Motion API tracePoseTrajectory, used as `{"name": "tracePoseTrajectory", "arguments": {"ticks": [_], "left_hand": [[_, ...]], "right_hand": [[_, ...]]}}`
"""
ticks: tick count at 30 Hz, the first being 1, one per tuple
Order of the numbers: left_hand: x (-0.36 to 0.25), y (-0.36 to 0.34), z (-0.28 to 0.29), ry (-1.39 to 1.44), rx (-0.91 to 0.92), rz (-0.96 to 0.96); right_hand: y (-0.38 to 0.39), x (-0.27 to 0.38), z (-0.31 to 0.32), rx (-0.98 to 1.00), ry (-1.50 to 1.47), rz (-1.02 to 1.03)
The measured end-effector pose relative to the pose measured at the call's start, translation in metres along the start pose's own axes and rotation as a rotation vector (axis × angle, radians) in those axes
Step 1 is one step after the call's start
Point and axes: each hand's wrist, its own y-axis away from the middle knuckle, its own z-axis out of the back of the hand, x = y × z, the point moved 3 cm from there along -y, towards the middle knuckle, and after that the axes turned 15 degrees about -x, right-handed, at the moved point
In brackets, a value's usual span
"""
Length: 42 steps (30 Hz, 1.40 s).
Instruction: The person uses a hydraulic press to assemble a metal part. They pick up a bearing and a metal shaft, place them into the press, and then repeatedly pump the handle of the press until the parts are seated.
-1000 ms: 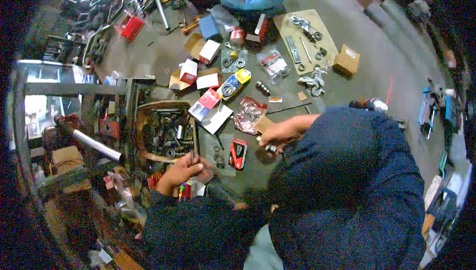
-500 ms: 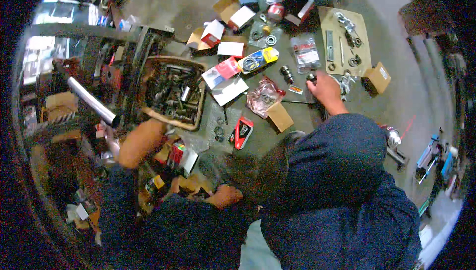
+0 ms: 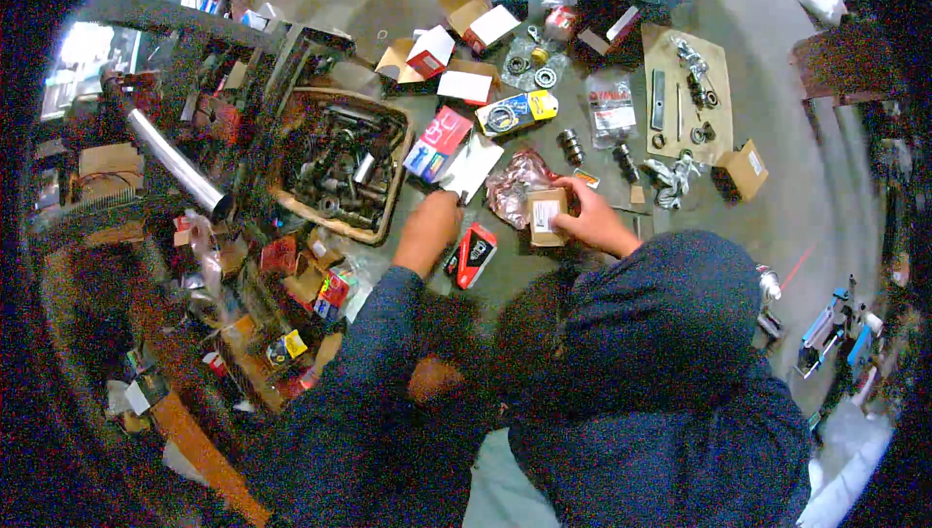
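My right hand (image 3: 594, 220) is closed on a small brown cardboard box (image 3: 547, 221) with a white label, thumb across its near face. Beside it lies a crumpled clear-pink plastic bag (image 3: 517, 183). My left hand (image 3: 429, 230) is closed, its fingertips pinched at the near edge of a white box flap (image 3: 473, 167); what they hold, if anything, is too small to make out. Between my hands lies a red and black box (image 3: 473, 256). Beyond my right hand are a ribbed metal part (image 3: 571, 147) and a dark shaft-like part (image 3: 623, 160).
A tray of greasy metal parts (image 3: 340, 208) stands at left, past a chrome tube (image 3: 180, 161). Opened boxes (image 3: 466, 82) and a yellow-blue bearing pack (image 3: 517, 113) lie ahead. At right, a cardboard sheet (image 3: 718, 130) bears metal parts, near another brown box (image 3: 743, 171).
My right hand has left the dark shaft-like part and moved nearer and left, taking hold of the small brown box. My left hand has moved right from beside the tray to the white flap.
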Motion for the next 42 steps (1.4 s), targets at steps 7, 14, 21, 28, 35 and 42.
{"name": "tracePoseTrajectory", "arguments": {"ticks": [7,14,21,28,35,42], "left_hand": [[-0.090,-0.025,0.040,0.850,0.114,0.155],[-0.116,-0.018,0.028,1.845,0.450,0.597],[-0.083,-0.019,0.013,1.667,0.565,0.663],[-0.089,-0.015,0.023,1.248,0.124,0.532],[-0.091,-0.006,-0.013,1.133,-0.338,0.511],[-0.095,-0.002,-0.018,1.133,-0.176,0.465]], "right_hand": [[-0.021,0.045,0.004,0.322,-1.142,-0.480],[-0.030,0.091,0.021,0.183,-0.724,0.013],[-0.025,0.116,0.029,0.052,0.026,0.625],[-0.012,0.073,0.007,-0.124,-0.138,0.155],[-0.011,0.067,-0.014,-0.063,-0.280,0.147],[0.002,0.050,-0.021,-0.121,-0.062,0.177]]}}
